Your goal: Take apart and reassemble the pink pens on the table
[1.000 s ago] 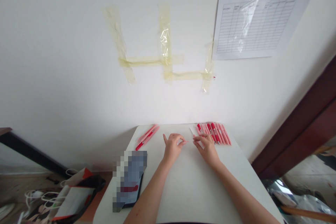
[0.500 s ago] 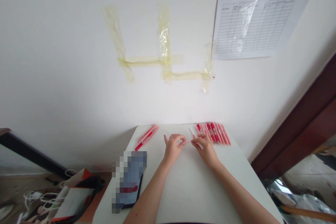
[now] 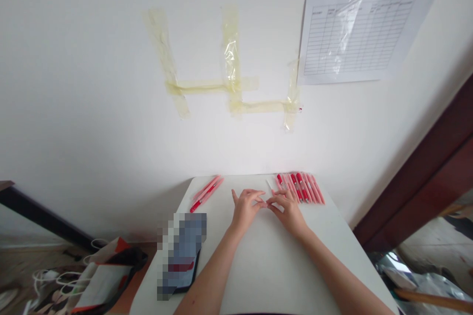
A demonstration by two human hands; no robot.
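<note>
Pink-and-red pens [image 3: 301,188] lie side by side in a slightly fanned row at the far right edge of the white table [image 3: 266,266], and on my feed a smaller bunch of pens [image 3: 206,193] lies slanted at the far left edge. My left hand [image 3: 246,209] and my right hand [image 3: 290,211] sit between those two groups, with the fingertips [image 3: 260,203] of each meeting over the tabletop. Both hands are curled into a pinching shape, but anything between the tips is too thin for me to make out, so I cannot tell whether either grip is closed on something. My right hand is just beside the larger row, near a narrow white strip [image 3: 269,184]. A dark tablet or phone [image 3: 181,256], blurred by pixelation, lies on the table's near left side. Above the table, yellowed tape strips [image 3: 231,59] cross the wall, beside a ruled paper form [image 3: 356,29] under clear plastic. A dark red door frame [image 3: 417,182] runs down the right, and a bag [image 3: 107,275] and white cables [image 3: 48,275] sit on the floor at lower left.
</note>
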